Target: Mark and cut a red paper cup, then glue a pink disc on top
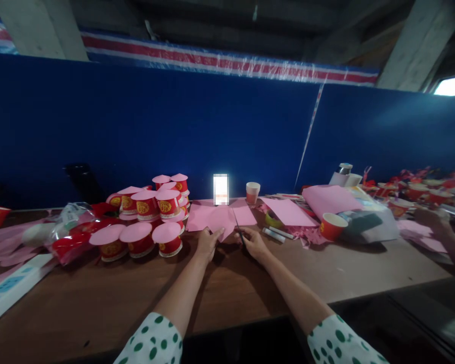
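My left hand [208,243] pinches a rounded piece of pink paper [222,221] by its near edge. In my right hand [253,243] is a pair of dark-handled scissors [240,234], its blades pointing away from me beside the paper's right edge. My fingers partly hide the handles. Behind the held piece, pink sheets [199,215] lie flat on the brown table [227,283]. Left of my hands stand several stacked red paper cups [138,246] with gold prints, each topped by a shallow pink paper cone [169,232].
A lit phone [221,189] and a paper cup [253,193] stand at the back. Rightward are a tape roll [273,220], marker-like tubes [275,234], pink sheets, scraps and a red cup [331,226]. Another person's hand [434,220] is far right. A power strip [17,288] lies left.
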Available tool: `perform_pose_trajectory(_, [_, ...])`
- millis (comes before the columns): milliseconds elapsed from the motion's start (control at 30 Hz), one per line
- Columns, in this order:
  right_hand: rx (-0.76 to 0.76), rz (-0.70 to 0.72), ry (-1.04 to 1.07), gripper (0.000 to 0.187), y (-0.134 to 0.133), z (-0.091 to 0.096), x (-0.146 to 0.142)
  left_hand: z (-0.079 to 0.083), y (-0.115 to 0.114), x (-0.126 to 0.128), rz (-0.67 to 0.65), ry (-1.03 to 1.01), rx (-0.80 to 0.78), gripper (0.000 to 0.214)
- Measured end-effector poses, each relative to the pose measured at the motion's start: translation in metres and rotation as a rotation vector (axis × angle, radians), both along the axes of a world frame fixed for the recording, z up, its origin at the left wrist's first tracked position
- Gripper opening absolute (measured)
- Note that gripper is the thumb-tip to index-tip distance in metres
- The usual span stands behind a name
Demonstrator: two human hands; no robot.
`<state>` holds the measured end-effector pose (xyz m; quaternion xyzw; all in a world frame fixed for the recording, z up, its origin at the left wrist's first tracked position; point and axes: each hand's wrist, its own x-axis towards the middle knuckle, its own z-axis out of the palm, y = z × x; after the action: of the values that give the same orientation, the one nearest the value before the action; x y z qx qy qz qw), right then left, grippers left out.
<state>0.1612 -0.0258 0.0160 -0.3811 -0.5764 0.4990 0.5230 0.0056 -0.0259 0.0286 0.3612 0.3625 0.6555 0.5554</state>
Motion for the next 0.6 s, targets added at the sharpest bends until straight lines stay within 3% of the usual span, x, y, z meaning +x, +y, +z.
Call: perform_pose_trajectory(600, [0.004,-0.004,-0.029,0.035,-0.0008,0.0015,0.0009,-0.0001,0.0002,0.0001,-0.009,-0.005,0.005,0.049])
